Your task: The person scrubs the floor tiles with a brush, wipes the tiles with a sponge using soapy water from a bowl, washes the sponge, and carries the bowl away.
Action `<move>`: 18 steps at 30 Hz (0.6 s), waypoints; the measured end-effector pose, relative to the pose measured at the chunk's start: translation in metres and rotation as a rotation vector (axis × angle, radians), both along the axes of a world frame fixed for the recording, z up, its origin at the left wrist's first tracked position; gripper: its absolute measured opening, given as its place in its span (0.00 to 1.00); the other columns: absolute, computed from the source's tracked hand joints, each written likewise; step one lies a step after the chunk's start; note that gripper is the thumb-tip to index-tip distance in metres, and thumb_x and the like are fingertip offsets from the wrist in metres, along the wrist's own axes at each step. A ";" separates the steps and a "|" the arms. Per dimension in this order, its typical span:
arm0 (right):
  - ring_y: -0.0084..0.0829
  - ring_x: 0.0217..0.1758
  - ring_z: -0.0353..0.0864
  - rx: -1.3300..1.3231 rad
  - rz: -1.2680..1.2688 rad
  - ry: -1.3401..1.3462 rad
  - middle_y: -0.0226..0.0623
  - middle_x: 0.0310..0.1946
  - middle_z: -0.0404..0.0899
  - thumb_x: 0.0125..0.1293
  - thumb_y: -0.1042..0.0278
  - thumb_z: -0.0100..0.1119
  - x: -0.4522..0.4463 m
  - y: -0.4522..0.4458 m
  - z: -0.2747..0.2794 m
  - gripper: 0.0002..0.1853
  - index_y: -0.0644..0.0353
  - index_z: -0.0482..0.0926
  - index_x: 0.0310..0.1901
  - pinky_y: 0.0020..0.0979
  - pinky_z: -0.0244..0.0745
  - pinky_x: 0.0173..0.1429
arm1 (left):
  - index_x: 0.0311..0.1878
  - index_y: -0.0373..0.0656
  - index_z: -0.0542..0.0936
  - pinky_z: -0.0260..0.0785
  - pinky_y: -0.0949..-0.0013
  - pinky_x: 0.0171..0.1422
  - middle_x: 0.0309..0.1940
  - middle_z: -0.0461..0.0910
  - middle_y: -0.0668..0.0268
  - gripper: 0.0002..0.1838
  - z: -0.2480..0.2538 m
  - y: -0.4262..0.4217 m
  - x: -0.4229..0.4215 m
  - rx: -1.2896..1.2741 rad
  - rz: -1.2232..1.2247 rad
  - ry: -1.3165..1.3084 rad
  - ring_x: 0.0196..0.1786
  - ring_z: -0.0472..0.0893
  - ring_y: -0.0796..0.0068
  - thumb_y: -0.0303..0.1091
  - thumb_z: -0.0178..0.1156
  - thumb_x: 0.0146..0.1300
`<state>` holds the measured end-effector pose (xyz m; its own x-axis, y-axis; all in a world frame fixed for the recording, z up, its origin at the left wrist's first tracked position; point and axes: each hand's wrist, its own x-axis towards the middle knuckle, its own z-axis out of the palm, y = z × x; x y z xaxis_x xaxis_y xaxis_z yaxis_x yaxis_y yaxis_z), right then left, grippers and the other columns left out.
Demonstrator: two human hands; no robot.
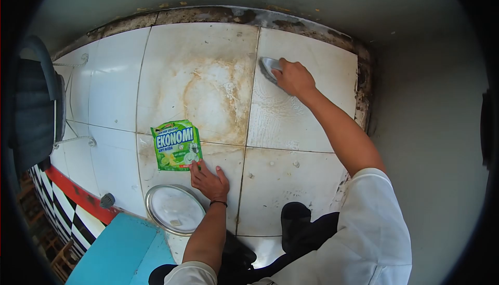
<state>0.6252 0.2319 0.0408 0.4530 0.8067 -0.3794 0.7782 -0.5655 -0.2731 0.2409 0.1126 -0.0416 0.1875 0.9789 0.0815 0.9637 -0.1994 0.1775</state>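
My right hand [296, 78] is closed around a grey scrub brush [268, 68], pressed against a white floor tile [312, 103] at the upper right. Wet, faintly foamy streaks spread on the tile just below the brush. My left hand [209, 182] rests on the floor with its fingers apart. Its fingertips touch the lower right corner of a green EKONOMI soap packet [176, 144], which lies flat on the tiles. Close to the left wrist is a round metal-rimmed dish or lid [175, 209]; which one, I cannot tell.
Brown stains mark the middle tile [208, 90]. A grey wall [426, 129] borders the floor, with a dirty, crumbling edge. On the left stand a dark container [34, 108] on curled metal legs and a turquoise block [119, 251]. A small grey piece [107, 200] lies near the red edge.
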 end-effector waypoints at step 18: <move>0.59 0.28 0.84 0.015 0.071 0.041 0.56 0.23 0.81 0.71 0.53 0.57 -0.045 -0.181 -0.018 0.16 0.59 0.74 0.44 0.54 0.80 0.32 | 0.69 0.38 0.68 0.53 0.44 0.73 0.72 0.63 0.49 0.33 0.000 -0.001 0.002 0.021 0.014 0.040 0.73 0.62 0.46 0.42 0.58 0.62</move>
<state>0.5804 0.0510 0.0226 0.3790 0.8418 -0.3844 0.8039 -0.5053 -0.3138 0.2424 0.1121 -0.0421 0.1778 0.9795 0.0950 0.9725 -0.1896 0.1351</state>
